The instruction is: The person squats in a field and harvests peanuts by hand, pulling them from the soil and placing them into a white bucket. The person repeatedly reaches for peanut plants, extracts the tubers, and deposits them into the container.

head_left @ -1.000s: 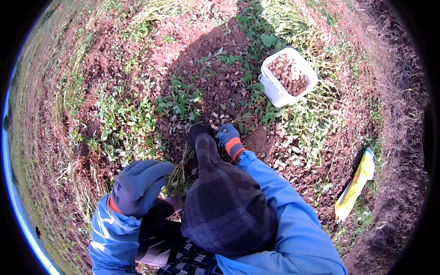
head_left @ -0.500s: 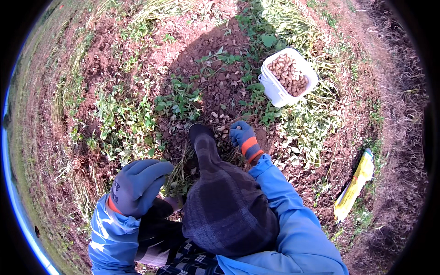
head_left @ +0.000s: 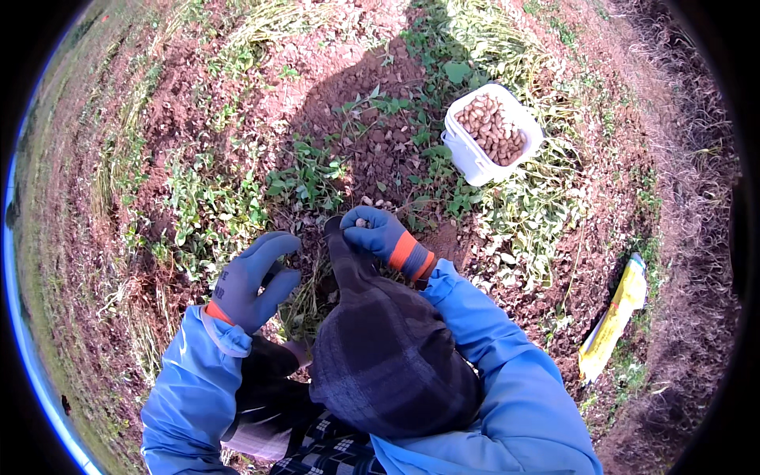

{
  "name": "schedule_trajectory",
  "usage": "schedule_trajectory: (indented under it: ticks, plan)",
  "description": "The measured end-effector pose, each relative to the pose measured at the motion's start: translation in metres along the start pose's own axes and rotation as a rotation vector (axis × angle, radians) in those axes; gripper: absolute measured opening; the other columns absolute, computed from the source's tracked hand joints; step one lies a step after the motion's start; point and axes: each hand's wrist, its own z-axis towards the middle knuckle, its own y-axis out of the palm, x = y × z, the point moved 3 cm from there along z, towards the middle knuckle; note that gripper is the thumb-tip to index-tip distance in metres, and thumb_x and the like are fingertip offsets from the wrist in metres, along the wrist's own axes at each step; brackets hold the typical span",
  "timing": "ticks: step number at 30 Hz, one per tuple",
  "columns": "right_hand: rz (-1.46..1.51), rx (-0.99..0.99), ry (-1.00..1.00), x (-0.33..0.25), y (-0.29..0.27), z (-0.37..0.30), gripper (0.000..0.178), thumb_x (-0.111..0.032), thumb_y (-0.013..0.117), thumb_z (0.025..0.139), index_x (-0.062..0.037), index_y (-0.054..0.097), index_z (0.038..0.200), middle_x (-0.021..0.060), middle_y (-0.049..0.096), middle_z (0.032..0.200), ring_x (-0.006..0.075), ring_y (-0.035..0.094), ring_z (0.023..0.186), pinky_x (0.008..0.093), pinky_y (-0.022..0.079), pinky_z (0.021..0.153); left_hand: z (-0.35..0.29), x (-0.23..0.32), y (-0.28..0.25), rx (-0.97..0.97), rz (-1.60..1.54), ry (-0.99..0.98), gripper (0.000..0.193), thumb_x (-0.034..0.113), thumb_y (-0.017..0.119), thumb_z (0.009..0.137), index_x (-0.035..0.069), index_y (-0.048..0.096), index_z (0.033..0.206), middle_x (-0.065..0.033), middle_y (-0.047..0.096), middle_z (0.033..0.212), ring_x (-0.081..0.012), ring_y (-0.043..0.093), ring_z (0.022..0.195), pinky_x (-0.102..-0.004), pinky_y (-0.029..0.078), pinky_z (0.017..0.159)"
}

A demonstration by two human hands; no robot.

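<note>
My right hand (head_left: 381,237), in a blue-grey glove with an orange cuff, is just above the ground beside the tip of a dark plaid cap brim. Its fingers are closed round a peanut (head_left: 361,223); whether more lie inside the fist is hidden. Gloved the same way, my left hand (head_left: 257,281) hovers left of the brim, thumb and fingers apart, nothing between them. Pulled peanut stems (head_left: 305,309) lie close to it. Beyond my right hand, a white square bucket (head_left: 473,166) holds a heap of peanuts (head_left: 492,128).
The plaid cap (head_left: 388,356) covers much of the near middle. A yellow plastic bag (head_left: 613,321) lies at the right. Reddish soil bears green plants (head_left: 305,174) and wilted vines (head_left: 530,229) around the bucket. Dry grass (head_left: 697,237) runs along the far right.
My right hand has moved left to the brim's tip, a peanut still in its fingers. My left hand has risen slightly, and its thumb and fingers have spread apart.
</note>
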Motion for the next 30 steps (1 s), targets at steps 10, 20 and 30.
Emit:
schedule_trajectory:
  ticks: [10, 20, 30]
  plan:
    - [-0.364, -0.280, -0.384, -0.061, 0.054, 0.007, 0.023, -0.017, 0.064, 0.078, -0.0036, 0.060, 0.096, 0.0095, 0.062, 0.084, 0.0213, 0.061, 0.077, 0.0330, 0.048, 0.069, 0.025, -0.054, 0.017, -0.038, -0.484, -0.494, 0.039, 0.011, 0.061, 0.084, 0.001, 0.049, 0.120, -0.0087, 0.064, 0.094, -0.0108, 0.058, 0.066, -0.0251, 0.047, 0.055]
    - [-0.257, -0.247, -0.375, -0.068, 0.042, -0.006, 0.018, -0.015, 0.064, 0.077, -0.0044, 0.060, 0.091, 0.0086, 0.060, 0.079, 0.0212, 0.059, 0.072, 0.0320, 0.047, 0.066, 0.030, -0.046, 0.023, -0.146, -0.184, -0.342, 0.022, 0.012, 0.057, 0.088, 0.002, 0.062, 0.106, 0.0007, 0.056, 0.072, -0.0075, 0.047, 0.064, -0.0250, 0.042, 0.060]
    - [-0.702, 0.119, -0.446, -0.098, -0.061, -0.017, 0.014, -0.013, 0.060, 0.078, -0.0026, 0.059, 0.088, 0.0112, 0.060, 0.078, 0.0270, 0.059, 0.070, 0.0365, 0.048, 0.066, 0.021, -0.018, -0.003, -0.128, 0.464, -0.017, 0.015, 0.014, 0.057, 0.085, 0.008, 0.063, 0.097, -0.0166, 0.063, 0.077, -0.0340, 0.062, 0.071, -0.0403, 0.048, 0.061]
